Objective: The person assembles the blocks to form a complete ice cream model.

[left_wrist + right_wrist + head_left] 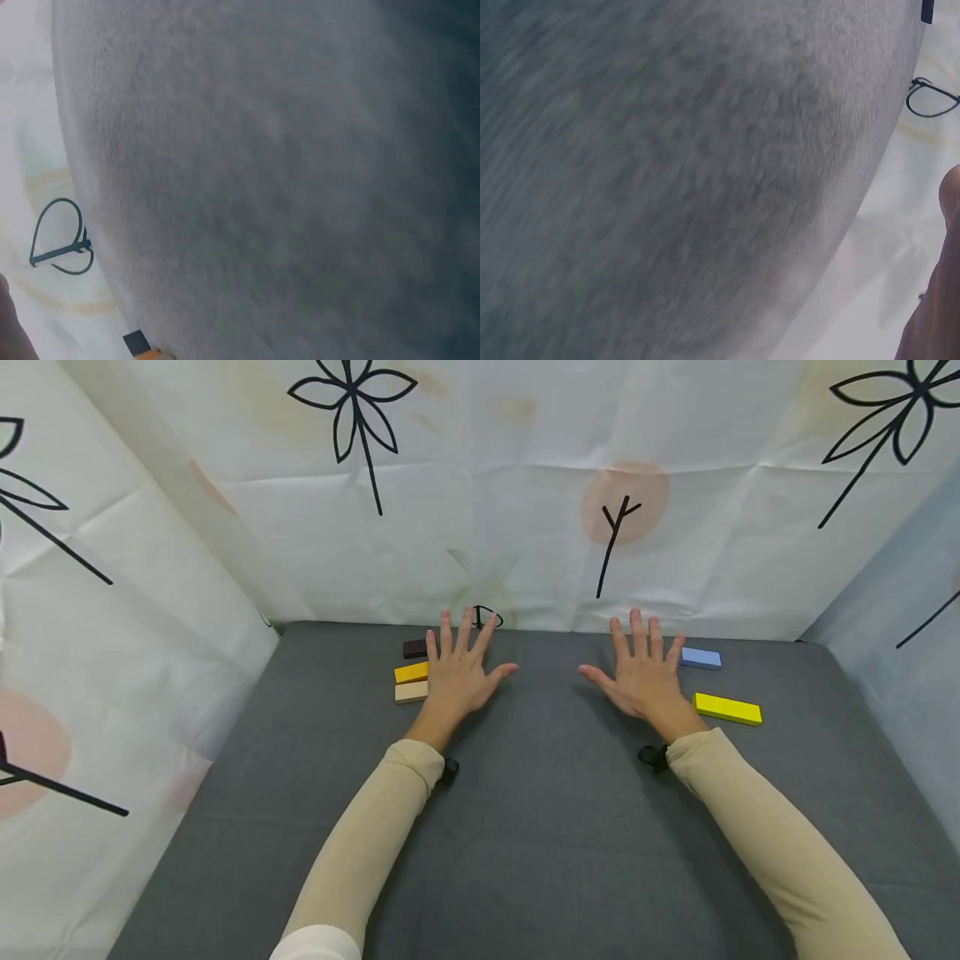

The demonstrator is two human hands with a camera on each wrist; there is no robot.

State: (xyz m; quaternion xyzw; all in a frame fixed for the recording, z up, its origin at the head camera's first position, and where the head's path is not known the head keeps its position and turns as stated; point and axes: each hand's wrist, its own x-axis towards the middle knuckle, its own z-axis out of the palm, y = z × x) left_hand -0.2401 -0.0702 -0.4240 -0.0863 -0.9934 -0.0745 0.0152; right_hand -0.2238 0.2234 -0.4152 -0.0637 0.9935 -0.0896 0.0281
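Both hands are spread above the grey tabletop, palms down, with nothing in them. The left hand (456,681) overlaps the right ends of a black block (414,648), an orange block (410,673) and a beige block (410,692) in the head view. Fingers fanned, the right hand (643,681) is nearest to a blue block (701,658) by its little finger and a longer yellow block (727,709) beside its wrist. In the left wrist view, the black block (137,343) and part of the orange block (154,354) show at the bottom.
The grey cloth-covered table (525,827) ends at a white curtain (510,527) printed with black flowers, which also hangs on the left side. Each wrist wears a dark camera, one of them on the right wrist (654,757).
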